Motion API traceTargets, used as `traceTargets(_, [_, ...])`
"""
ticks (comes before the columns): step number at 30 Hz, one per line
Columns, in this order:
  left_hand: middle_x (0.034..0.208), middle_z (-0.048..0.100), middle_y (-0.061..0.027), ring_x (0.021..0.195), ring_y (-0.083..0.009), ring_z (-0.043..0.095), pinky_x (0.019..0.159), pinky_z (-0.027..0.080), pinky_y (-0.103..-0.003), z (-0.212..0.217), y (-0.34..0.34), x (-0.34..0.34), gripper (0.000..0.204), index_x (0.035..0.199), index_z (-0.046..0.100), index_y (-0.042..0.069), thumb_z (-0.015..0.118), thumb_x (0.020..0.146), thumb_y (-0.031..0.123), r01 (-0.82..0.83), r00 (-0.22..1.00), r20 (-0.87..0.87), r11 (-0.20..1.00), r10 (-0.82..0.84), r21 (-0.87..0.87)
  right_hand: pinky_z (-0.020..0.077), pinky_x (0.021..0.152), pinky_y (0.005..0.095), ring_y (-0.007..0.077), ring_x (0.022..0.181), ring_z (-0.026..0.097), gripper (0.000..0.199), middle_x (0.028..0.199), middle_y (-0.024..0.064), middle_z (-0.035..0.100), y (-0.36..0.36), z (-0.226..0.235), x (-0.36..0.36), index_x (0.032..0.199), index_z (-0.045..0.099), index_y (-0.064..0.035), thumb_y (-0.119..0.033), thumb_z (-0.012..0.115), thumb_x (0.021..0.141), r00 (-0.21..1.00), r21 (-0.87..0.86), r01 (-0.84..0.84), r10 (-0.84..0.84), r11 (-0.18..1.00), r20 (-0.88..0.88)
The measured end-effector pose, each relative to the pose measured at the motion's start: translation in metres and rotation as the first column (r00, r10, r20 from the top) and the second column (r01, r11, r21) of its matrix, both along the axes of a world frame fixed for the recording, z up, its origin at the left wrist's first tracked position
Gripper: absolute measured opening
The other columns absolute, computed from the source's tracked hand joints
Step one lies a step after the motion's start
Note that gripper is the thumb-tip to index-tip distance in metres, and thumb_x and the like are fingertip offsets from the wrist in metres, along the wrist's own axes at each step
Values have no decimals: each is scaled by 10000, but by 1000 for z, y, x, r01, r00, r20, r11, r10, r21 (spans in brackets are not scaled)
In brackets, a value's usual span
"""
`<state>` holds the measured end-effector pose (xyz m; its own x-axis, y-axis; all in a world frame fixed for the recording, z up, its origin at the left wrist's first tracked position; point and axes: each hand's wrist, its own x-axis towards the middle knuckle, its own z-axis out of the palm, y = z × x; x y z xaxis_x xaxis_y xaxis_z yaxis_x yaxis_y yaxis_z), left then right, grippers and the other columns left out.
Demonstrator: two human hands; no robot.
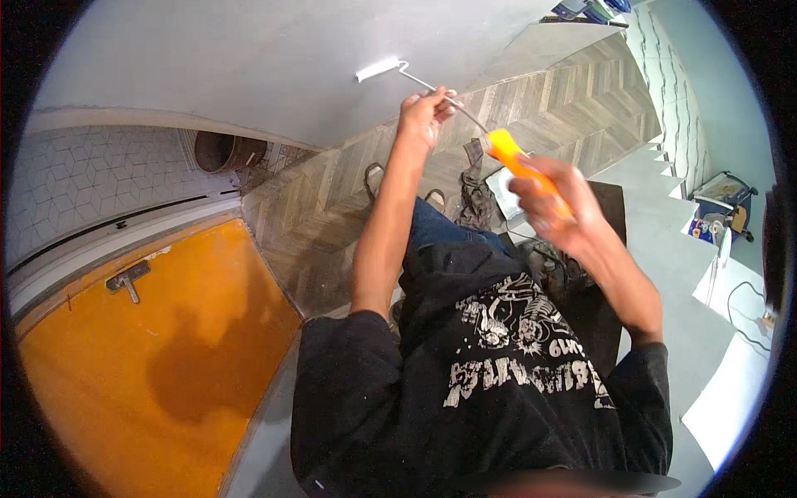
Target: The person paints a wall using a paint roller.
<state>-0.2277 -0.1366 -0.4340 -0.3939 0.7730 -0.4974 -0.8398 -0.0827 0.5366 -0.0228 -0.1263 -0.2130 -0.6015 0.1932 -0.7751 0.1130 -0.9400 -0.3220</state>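
Both hands grip paint roller against wall.

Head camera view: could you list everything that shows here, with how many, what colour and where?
paint roller: one, white sleeve on a thin metal frame with an orange handle, against the grey wall at top centre
grey wall: one, plain grey, across the top
door: one, orange with a metal handle, lower left
tiled wall: one, white hexagon pattern, left
floor: one, grey herringbone planks, centre to upper right
round dark container: one, brown, by the tiled wall
stair steps: several, pale grey, right
cloth: one, grey, crumpled on the floor
blue machine: one, far right
black shirt: one, white print, bottom centre
left hand: one, gripping the metal frame
right hand: one, gripping the orange handle
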Motion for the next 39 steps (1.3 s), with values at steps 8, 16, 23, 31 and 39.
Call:
traceTargets(8, [927, 655, -176, 800, -256, 687, 661, 576, -261, 195, -20, 27, 186, 979, 568, -69, 582, 927, 109, 56, 989, -146, 917, 2, 394, 322, 272, 147, 48, 384, 459, 365, 643, 29, 462, -32, 192, 43, 1287, 376, -8, -189, 447, 979, 984, 59, 175, -175, 983, 12])
traceTargets(16, [965, 635, -163, 820, -264, 683, 662, 568, -278, 163, -41, 22, 210, 1025, 508, -71, 582, 925, 98, 92, 991, -116, 955, -62, 282, 350, 261, 233, 106, 313, 385, 491, 565, 48, 450, -53, 141, 40, 1414, 289, -59, -166, 443, 960, 989, -29, 91, -93, 995, -112])
traceTargets(23, [876, 658, -71, 703, -161, 624, 591, 526, -220, -74, -15, -45, 94, 948, 596, -4, 513, 925, 33, 72, 990, 127, 989, -55, -130, 334, 389, 181, 40, 443, 404, 89, 639, -41, 468, -4, -71, -36, 931, 503, -71, -154, 516, 901, 983, -71, -113, 101, 991, -153])
traceTargets(31, [916, 680, -160, 722, -212, 684, 568, 554, -249, 85, -21, 8, 95, 933, 585, -11, 541, 937, 73, 97, 986, -127, 991, -108, -93, 321, 349, 178, 38, 426, 395, 117, 619, -35, 460, -17, 55, 27, 932, 497, -89, -202, 528, 922, 991, -36, 5, -10, 999, -132])
traceTargets(39, [949, 665, -177, 738, -226, 684, 605, 556, -259, 260, -65, 25, 158, 1019, 497, 5, 566, 940, 123, 140, 961, -261, 974, -91, 177, 394, 285, 277, 147, 353, 446, 430, 592, 49, 454, -57, 202, 74, 1314, 360, -132, -178, 529, 922, 977, -82, -144, 128, 986, -173])
